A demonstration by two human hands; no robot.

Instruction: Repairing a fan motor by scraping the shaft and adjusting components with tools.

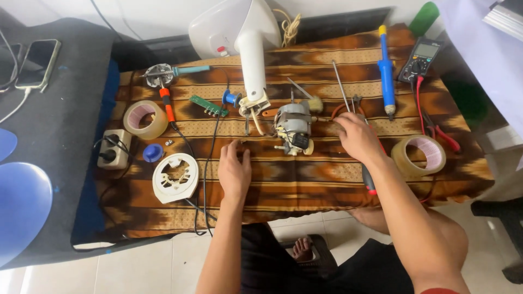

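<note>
At the far left a phone [37, 62] lies on dark grey cloth, beside the table [305, 188] with its brown patterned cover. On the cover's left part sit a beige power strip [112, 148] with a plug in it, a roll of clear tape [145, 119], a small blue cap [153, 153] and a white round fan cover [175, 177]. Above them lies a soldering iron with an orange grip [166, 106], and further in a narrow green circuit board [208, 105].

The left hand [234, 171] rests palm down on the cloth, fingers loosely spread and pointing away, holding nothing that can be seen; its fingertips lie just short of some tiny parts near the fan motor [293, 128]. That motor, grey metal with wires, sits at the middle of the table, right below the white fan housing [239, 32] and its neck.

The right hand [357, 137] lies just right of the motor, fingers curled down over a tool with a red and black handle [368, 181] that runs under the wrist; whether the fingers clamp it I cannot tell. Thin metal rods [341, 87] lie beyond the knuckles.

Further right are a blue desoldering pump [386, 73], a multimeter [419, 60] with red leads, red-handled pliers [442, 136] and a second tape roll [419, 155].
</note>
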